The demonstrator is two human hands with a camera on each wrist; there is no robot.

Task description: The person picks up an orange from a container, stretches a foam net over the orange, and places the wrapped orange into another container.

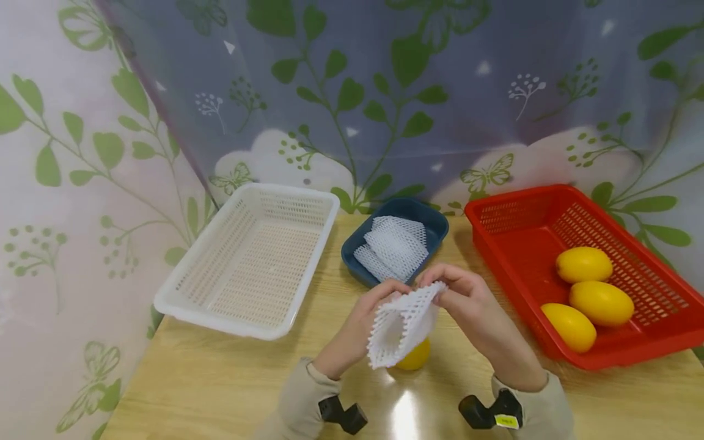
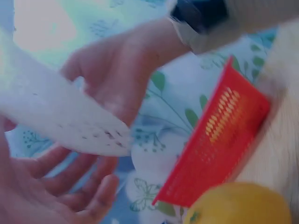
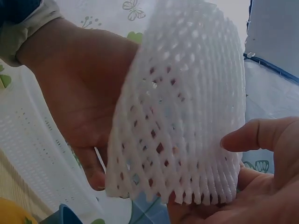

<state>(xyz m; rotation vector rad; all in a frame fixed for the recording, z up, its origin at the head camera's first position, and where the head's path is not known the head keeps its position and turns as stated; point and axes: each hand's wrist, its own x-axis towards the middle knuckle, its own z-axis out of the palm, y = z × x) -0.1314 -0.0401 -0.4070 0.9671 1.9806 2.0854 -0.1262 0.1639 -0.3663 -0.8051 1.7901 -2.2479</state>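
Both hands hold a white foam net sleeve above the table, its mouth gaping toward me. My right hand pinches the sleeve's edge between thumb and fingers; the right wrist view shows this thumb on the mesh. On the other side, my left hand holds the sleeve, its fingers partly hidden behind it in the head view. Below the sleeve, a yellow oval fruit sits on the table, partly covered by the net. That fruit also shows at the bottom of the left wrist view.
A blue tray with several foam net sleeves stands just beyond the hands. On the left is a white basket. The red basket on the right holds three yellow fruits. A patterned curtain hangs behind.
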